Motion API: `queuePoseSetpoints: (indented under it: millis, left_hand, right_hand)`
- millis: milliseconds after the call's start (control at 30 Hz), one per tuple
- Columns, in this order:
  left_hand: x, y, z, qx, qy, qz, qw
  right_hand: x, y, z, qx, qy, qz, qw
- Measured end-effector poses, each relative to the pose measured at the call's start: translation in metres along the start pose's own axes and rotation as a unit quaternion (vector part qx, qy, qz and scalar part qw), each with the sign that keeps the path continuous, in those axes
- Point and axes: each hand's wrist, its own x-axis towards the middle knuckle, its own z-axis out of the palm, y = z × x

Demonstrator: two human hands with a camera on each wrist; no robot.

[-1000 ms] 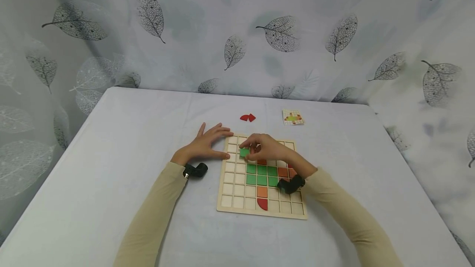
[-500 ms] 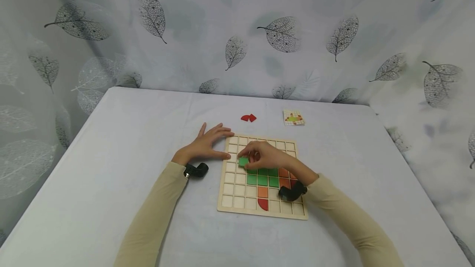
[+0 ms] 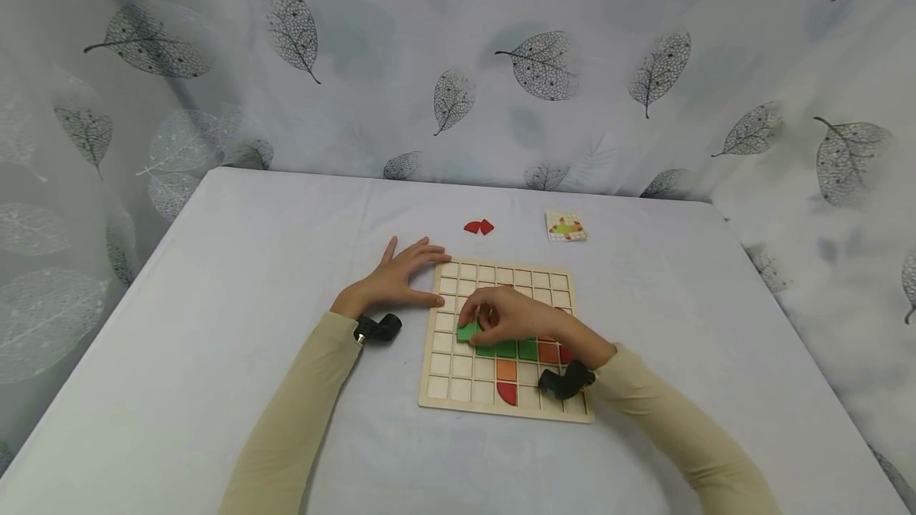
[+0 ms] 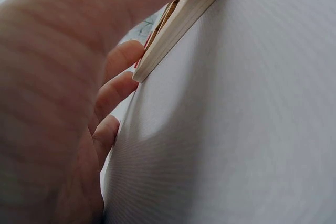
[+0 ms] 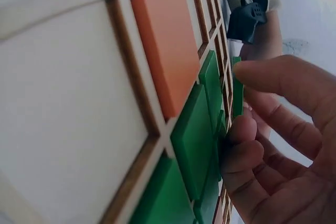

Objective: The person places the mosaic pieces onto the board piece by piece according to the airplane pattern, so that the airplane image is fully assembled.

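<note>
My right hand (image 3: 511, 315) pinches a green square tile (image 3: 467, 333) between thumb and fingertips. In the right wrist view that tile (image 5: 238, 90) is seen edge-on, held just off the gridded wooden board (image 3: 449, 404). My left hand (image 3: 390, 280) lies spread at the board's left edge, its thumb and fingertips touching the frame. Several green tiles (image 3: 506, 350) sit in the middle squares, partly hidden under my right hand. An orange square tile (image 3: 506, 370) and a red quarter-circle tile (image 3: 506, 393) fill squares nearer me.
Two red pieces (image 3: 479, 226) lie on the white-covered table (image 3: 329, 213) beyond the board. A small pattern card (image 3: 565, 226) lies to their right. A leaf-print cloth (image 3: 386, 46) hangs behind the table. Black wrist cameras (image 3: 378, 328) jut out below both hands.
My right hand has brought the green tile down the board toward me, from the upper rows to just left of the green tiles. My left hand has stayed in place.
</note>
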Motion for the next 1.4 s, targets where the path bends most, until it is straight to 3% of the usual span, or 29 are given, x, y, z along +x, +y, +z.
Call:
queuePoseSetpoints:
  millis: [167,533,867,1400]
  left_hand:
    - [0.0,0.0,-0.001,0.002,0.001,0.001,1.0]
    - [0.0,0.0,-0.001,0.003,-0.003,-0.005,1.0]
    - [0.001,0.0,0.0,0.0,0.001,0.001,1.0]
    - [0.001,0.0,0.002,0.011,0.002,-0.004,0.9999]
  right_hand:
    - [-0.001,0.0,0.004,0.002,-0.014,-0.002,0.9999]
    - [0.001,-0.003,0.01,-0.032,-0.007,-0.005,0.9994]
    - [0.001,-0.008,0.005,-0.047,-0.042,0.0,0.998]
    - [0.002,0.001,-0.009,-0.074,-0.025,-0.024,0.9967]
